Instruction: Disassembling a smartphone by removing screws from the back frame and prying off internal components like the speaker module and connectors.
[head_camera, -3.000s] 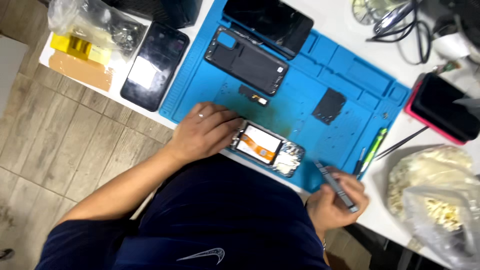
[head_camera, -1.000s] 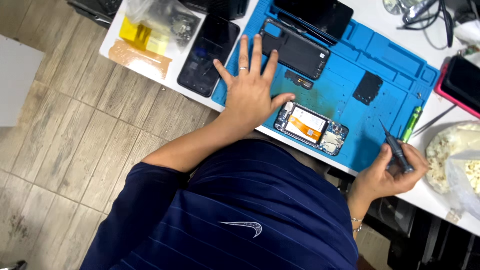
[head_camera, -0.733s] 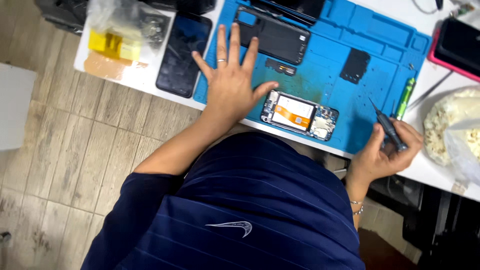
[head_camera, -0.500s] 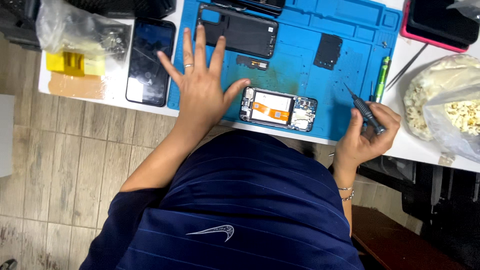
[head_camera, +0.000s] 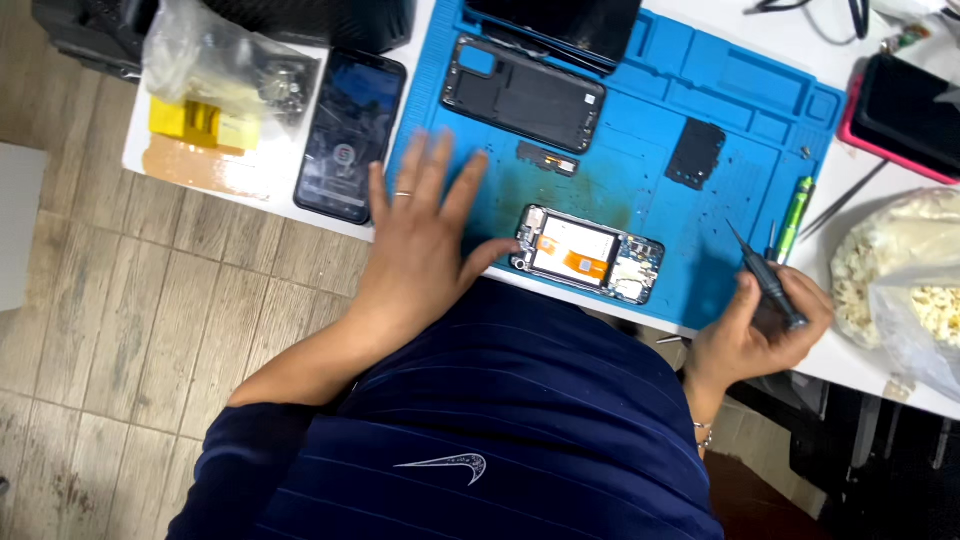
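Holding a slim dark precision screwdriver (head_camera: 765, 275) in a closed pinch, the right hand (head_camera: 760, 335) rests at the near right corner of the blue silicone repair mat (head_camera: 650, 100), tool tip pointing up and away, apart from any part. The left hand (head_camera: 420, 240) holds nothing: it lies flat and spread on the mat's near left edge, thumb tip just touching the left end of the opened black smartphone chassis (head_camera: 588, 253), which sits at the near edge of the mat with its orange flex cable and circuit boards exposed. Judged state of work: disassembly is well along. The back is already off, and a black plastic rear cover (head_camera: 523, 92) lies separately towards the far side of the mat, with a small dark rectangular bracket (head_camera: 547, 159) between it and the chassis and a black square plate (head_camera: 695, 153) to the right. Internal boards and flex appear to remain seated in the chassis, so work inside it seems left to do; whether screws remain there is too small to tell. Periphery: a green-handled tool (head_camera: 795, 217) at the mat's right edge, an intact dark-screened phone (head_camera: 350, 135) on the white table (head_camera: 250, 185) left of the mat, and a clear plastic bag of small parts (head_camera: 235, 75) beyond it.
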